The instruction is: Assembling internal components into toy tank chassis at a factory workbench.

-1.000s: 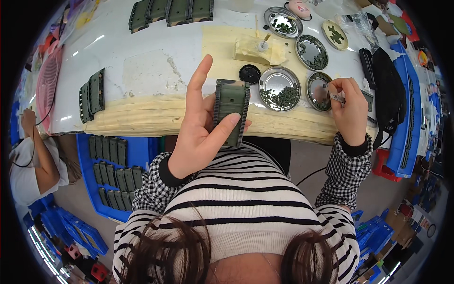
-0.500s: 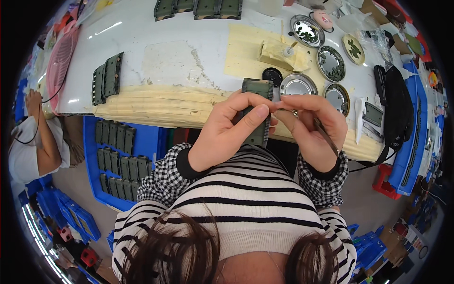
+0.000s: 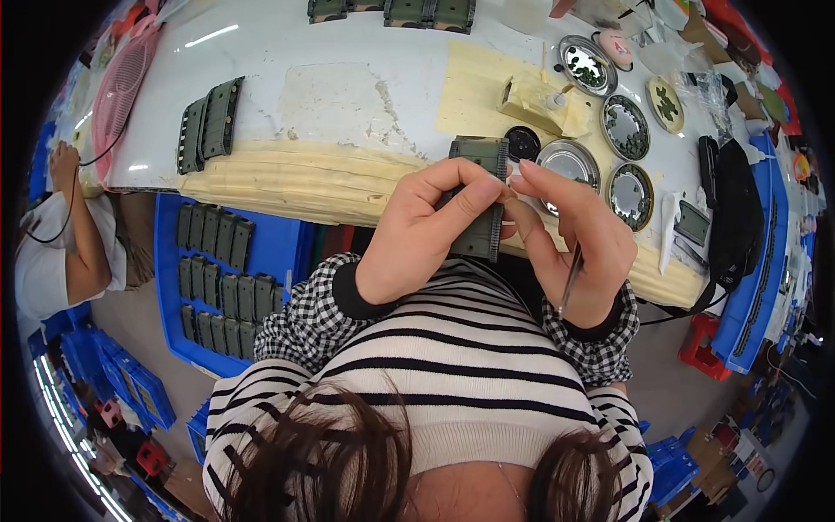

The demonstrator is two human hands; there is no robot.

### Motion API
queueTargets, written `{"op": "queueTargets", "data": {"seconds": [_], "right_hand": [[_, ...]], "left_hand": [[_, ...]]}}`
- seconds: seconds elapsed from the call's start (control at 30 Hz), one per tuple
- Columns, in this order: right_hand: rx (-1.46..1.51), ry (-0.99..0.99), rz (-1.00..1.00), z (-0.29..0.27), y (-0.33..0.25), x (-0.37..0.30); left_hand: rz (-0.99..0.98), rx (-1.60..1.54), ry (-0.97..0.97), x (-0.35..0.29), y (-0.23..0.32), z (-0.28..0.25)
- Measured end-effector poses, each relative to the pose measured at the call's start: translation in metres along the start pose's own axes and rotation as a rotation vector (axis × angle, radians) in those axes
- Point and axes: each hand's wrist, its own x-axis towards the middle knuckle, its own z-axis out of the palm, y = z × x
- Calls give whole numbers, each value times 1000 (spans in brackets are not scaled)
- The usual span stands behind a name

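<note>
My left hand (image 3: 424,233) is closed on a flat dark-green panel (image 3: 478,151) with ribbed edges, which stands over the table's near edge; the fingers hide its middle. The left thumb and index finger are pinched at the panel's right edge. Close beside them is my right hand (image 3: 581,228), its index finger raised and the other fingertips near the left thumb. A thin metal tool (image 3: 571,280) is tucked in the right hand and points back toward the wrist. Whether anything small sits between the fingertips is too hidden to tell.
Round metal dishes (image 3: 625,128) with small dark-green pieces stand at the right, near a yellowish block (image 3: 531,109) and a black lid (image 3: 523,143). More green panels (image 3: 211,122) lie at the left. A blue crate (image 3: 165,287) below holds several. Another person's arm (image 3: 83,235) is far left.
The right hand has drawn slightly away from the left thumb and its index finger has lifted. The metal tool has swung to point more straight down. The whole view has shifted a little.
</note>
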Motion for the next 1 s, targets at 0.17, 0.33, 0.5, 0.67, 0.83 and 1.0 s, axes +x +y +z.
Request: {"op": "queueTargets", "data": {"seconds": [0.17, 0.33, 0.5, 0.67, 0.83, 1.0], "right_hand": [[17, -23, -60, 1, 6, -2], [-77, -30, -133, 1, 7, -3], [-23, 64, 36, -2, 2, 1], [-28, 65, -32, 2, 2, 13], [-37, 86, -152, 7, 10, 18], [-35, 67, -157, 7, 11, 18]], "left_hand": [[17, 127, 26, -1, -1, -1], [96, 421, 9, -2, 1, -4], [182, 303, 30, -6, 0, 6], [374, 723, 82, -8, -4, 6], [450, 990, 69, -6, 0, 4], [481, 1045, 69, -7, 0, 5]]}}
